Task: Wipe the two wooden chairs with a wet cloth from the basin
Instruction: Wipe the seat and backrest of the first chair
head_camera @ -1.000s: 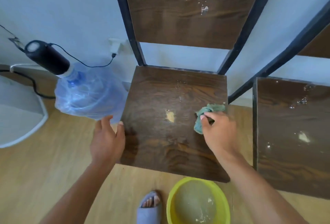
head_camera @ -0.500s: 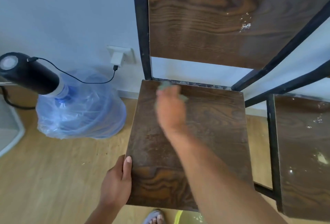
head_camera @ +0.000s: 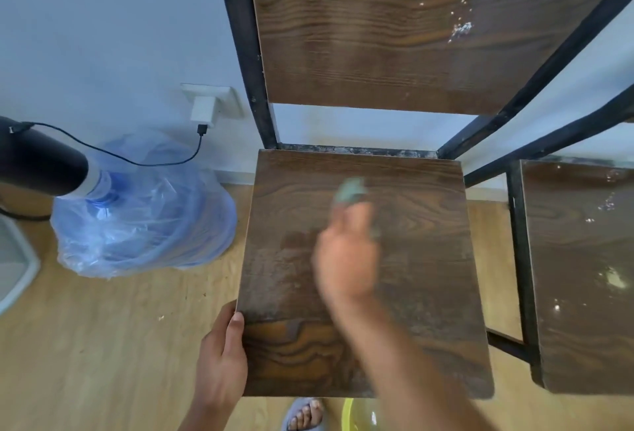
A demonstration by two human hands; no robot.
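Scrubbing the seat [head_camera: 394, 293], we press the cloth [head_camera: 350, 190] down under our closed right hand [head_camera: 346, 259] near its middle, while our left hand [head_camera: 223, 358] clamps the seat's front-left edge to steady it.

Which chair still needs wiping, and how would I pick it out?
Start from the wall socket and go right past the chair under the right hand and cloth. The next chair, at the frame's right edge, is it: its seat carries white specks and a pale blob.

Head cam, looks steeply down, close over chair seat [head_camera: 360, 259].
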